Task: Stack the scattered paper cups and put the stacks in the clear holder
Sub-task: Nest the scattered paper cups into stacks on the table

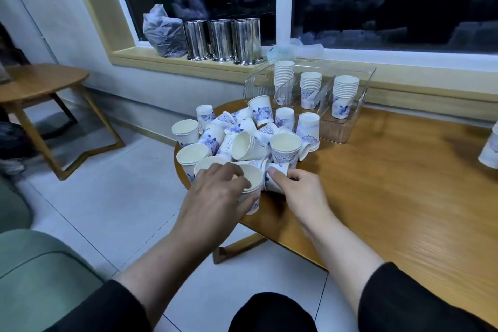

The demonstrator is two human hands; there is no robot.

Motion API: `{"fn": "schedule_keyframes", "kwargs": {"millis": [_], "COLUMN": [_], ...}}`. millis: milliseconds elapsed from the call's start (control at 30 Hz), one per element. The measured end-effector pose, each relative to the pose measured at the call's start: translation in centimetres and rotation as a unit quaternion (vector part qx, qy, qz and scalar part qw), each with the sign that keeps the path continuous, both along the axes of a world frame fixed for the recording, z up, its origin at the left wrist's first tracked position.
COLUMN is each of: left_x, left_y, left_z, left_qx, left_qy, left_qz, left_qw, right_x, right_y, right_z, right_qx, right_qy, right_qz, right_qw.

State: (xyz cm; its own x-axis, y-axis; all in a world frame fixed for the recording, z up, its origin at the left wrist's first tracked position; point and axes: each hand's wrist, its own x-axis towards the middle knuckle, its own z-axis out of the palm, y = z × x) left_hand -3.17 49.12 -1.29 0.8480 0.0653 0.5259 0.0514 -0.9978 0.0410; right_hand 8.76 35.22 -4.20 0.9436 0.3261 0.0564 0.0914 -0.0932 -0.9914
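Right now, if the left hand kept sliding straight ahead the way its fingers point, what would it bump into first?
Likely nothing new: the left hand already grips an upright cup. Straight beyond lie tipped cups in the pile, though depth is hard to judge.

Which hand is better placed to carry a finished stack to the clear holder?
Probably the right hand. The clear holder stands on the table's far right side, nearer that hand, and the path looks open. The left hand grips a cup at the near left edge.
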Motion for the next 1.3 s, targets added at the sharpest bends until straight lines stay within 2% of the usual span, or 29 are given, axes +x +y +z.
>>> {"fn": "schedule_keyframes", "kwargs": {"millis": [133,367,567,700,1000,1133,1233,1300], "left_x": [0.2,0.5,0.8,0.8,2.5,3.3,4.2,5.0], "left_y": [0.1,0.0,0.0,-0.3,-2.7,-4.3,-5.7,-6.5], "left_z": [-1.5,-2.3,-2.5,-3.0,-4.7,-5.4,-5.6,-5.7], "left_qx": [-0.011,-0.07,-0.082,-0.092,-0.185,-0.302,-0.418,-0.46], "left_qy": [-0.007,-0.008,-0.016,-0.021,-0.071,-0.097,-0.055,-0.037], "left_qz": [-0.011,-0.058,-0.056,-0.067,-0.085,-0.087,-0.062,-0.059], "left_qw": [1.0,0.996,0.995,0.993,0.976,0.944,0.905,0.885], "right_x": [0.3,0.8,0.7,0.7,0.1,0.2,-0.2,-0.5], "right_y": [1.4,3.7,3.8,2.2,-5.0,-8.5,-10.4,-10.9], "right_z": [0.5,1.5,2.3,1.9,1.1,3.1,6.6,8.9], "right_qx": [0.006,0.061,0.061,0.036,0.038,0.03,0.036,0.009], "right_qy": [0.033,0.151,0.162,0.123,0.057,-0.063,-0.183,-0.24], "right_qz": [-0.009,-0.028,-0.051,-0.083,-0.146,-0.195,-0.158,-0.11], "right_qw": [0.999,0.986,0.983,0.988,0.987,0.978,0.97,0.965]}}
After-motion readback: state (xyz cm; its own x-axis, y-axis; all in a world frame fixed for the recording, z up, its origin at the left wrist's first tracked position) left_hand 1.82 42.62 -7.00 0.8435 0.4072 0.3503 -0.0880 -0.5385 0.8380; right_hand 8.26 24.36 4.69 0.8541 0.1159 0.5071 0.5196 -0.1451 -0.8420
